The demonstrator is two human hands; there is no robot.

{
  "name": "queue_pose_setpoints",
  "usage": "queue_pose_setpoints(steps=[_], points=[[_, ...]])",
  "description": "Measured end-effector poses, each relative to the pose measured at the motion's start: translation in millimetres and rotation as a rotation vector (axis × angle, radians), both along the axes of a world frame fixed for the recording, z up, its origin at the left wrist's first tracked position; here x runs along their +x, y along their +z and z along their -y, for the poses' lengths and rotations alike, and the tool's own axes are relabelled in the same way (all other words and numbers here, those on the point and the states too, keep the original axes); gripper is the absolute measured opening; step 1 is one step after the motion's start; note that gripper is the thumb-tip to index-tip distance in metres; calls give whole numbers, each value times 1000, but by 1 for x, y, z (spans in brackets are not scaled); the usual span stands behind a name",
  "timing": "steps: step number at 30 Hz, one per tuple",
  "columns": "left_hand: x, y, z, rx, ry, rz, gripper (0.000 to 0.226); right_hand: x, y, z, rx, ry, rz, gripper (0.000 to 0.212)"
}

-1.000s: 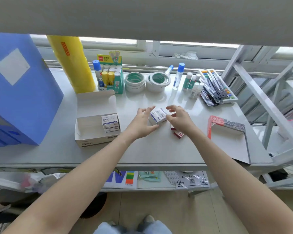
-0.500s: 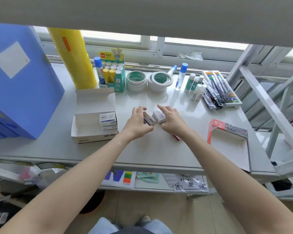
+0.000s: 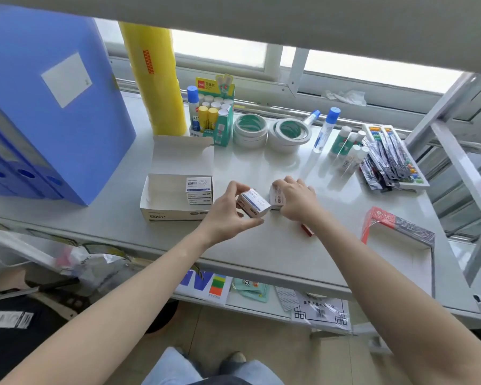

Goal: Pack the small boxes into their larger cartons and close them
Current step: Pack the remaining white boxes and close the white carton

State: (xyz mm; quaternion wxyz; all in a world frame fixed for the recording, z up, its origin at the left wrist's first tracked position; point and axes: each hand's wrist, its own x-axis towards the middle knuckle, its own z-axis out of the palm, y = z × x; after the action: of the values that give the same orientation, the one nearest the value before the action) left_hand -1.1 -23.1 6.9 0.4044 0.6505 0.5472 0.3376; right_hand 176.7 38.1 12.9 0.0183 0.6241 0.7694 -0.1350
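Observation:
An open white carton (image 3: 161, 211) stands on the shelf left of centre, its lid flap folded back. A short stack of small white-and-blue boxes (image 3: 199, 187) fills its right end. My left hand (image 3: 228, 215) holds another small white-and-blue box (image 3: 253, 203) just right of the carton, a little above the shelf. My right hand (image 3: 296, 200) grips a second small white box (image 3: 277, 200) that rests on the shelf beside the first. A small red box (image 3: 307, 229) lies partly hidden under my right wrist.
A blue file box (image 3: 47, 107) and a yellow roll (image 3: 156, 79) stand at the left. Glue sticks (image 3: 214, 112), tape rolls (image 3: 270, 132), glue bottles (image 3: 325, 129) and pen packs (image 3: 389, 159) line the back. A flat red-and-grey carton (image 3: 400, 234) lies at the right edge.
The two small boxes, held together a second ago, are now apart: my left hand has lifted one toward the carton, and my right hand keeps the other on the shelf.

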Motion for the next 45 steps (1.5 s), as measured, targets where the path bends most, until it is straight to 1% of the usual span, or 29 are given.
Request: queue_pose_setpoints(steps=[2,3,5,6,8,11,13,15,18,20,22,26,28,29,32,35,39,42,45], points=[[-2,-4,5,0,8,-6,67,0,-2,4,30,-43,-72,54],[-3,-6,7,4,18,-8,73,0,-1,7,39,-85,-144,57],[-4,-8,9,22,40,-14,84,-2,4,15,47,-188,-365,57],[-4,-9,9,34,46,-17,87,-3,8,18,50,-231,-494,55],[-4,-11,10,38,43,-15,84,-5,17,27,40,-295,-715,52],[-3,-13,12,21,53,30,80,-9,26,41,-41,-323,-975,59],[-2,-15,14,20,67,48,77,-13,30,51,-105,-289,-1065,59],[-1,-13,17,26,64,73,69,-17,33,58,-153,-275,-1118,53],[3,-9,21,39,48,104,59,-22,33,65,-236,-275,-1187,54],[4,-6,23,32,52,127,57,-21,31,67,-278,-250,-1185,58],[2,-5,24,29,63,143,57,-19,28,67,-273,-196,-1108,62],[-2,-2,26,27,67,144,54,-16,29,69,-88,-72,-847,52],[-3,0,26,17,75,169,55,-17,31,71,-9,0,-757,48],[-5,1,26,10,73,179,56,-17,32,72,-2,25,-730,47],[-9,6,27,-2,40,187,60,-19,36,71,-66,37,-715,48],[-14,9,27,5,15,177,55,-22,40,70,-133,42,-747,47],[-24,15,27,7,39,176,47,-29,44,67,-112,42,-762,46],[-33,24,26,66,78,135,49,-38,49,63,-101,65,-781,48],[-48,31,24,97,93,86,51,-48,54,58,-151,116,-794,54]])
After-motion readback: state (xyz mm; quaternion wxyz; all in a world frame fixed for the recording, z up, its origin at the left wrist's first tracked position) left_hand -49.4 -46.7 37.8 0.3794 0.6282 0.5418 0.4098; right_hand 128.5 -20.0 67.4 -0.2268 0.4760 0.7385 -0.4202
